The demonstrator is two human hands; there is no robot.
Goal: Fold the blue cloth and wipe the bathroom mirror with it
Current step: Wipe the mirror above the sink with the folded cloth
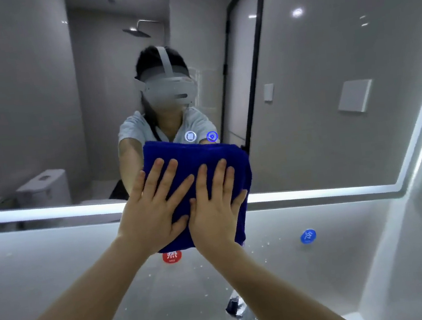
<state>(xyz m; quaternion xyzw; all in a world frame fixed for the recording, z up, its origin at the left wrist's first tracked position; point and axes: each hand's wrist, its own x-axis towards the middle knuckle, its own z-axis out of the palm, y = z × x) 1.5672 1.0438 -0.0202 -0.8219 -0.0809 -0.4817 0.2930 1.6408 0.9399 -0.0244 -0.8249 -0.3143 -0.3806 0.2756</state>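
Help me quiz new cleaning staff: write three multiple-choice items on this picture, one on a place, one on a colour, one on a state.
1. Where is the blue cloth?
A. In the basin.
B. Against the mirror, over its lit lower edge.
C. On a towel rail.

2. What colour is the round sticker partly hidden at the cloth's bottom edge?
A. Red.
B. Green.
C. Yellow.

3. How do the left hand and the right hand lie?
A. Both flat on the cloth, fingers straight.
B. Both in fists.
C. One hangs idle.

Answers:
1 B: the cloth covers part of the glass and its light strip.
2 A: a red disc peeks out under the cloth.
3 A: the fingers of both hands lie straight on the cloth.
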